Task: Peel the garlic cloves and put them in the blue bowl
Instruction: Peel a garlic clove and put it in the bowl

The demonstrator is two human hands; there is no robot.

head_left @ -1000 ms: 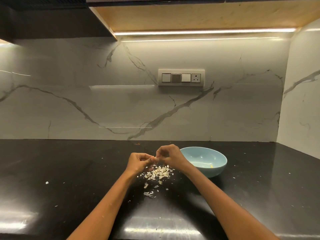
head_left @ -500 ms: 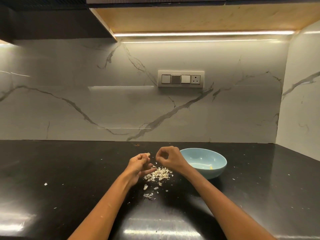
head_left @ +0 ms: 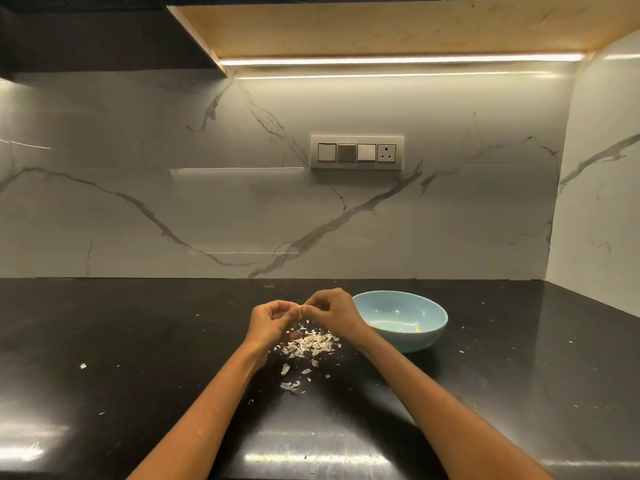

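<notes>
My left hand (head_left: 272, 322) and my right hand (head_left: 329, 311) meet fingertip to fingertip above the black counter, both pinching a small pale garlic clove (head_left: 302, 309) that is mostly hidden by the fingers. Below them lies a heap of papery garlic skins (head_left: 310, 345). The blue bowl (head_left: 415, 336) stands just right of my right hand, with a few small pale and yellowish bits on its bottom.
Loose skin flakes (head_left: 290, 385) lie scattered on the black counter (head_left: 138, 341) nearer to me. A marble wall with a switch panel (head_left: 356, 152) rises behind, and a side wall (head_left: 599, 202) closes the right. A cabinet hangs overhead.
Half a second ago my hands were a little apart, the left one holding the clove alone. They have come back together on it, as they were a second ago.
</notes>
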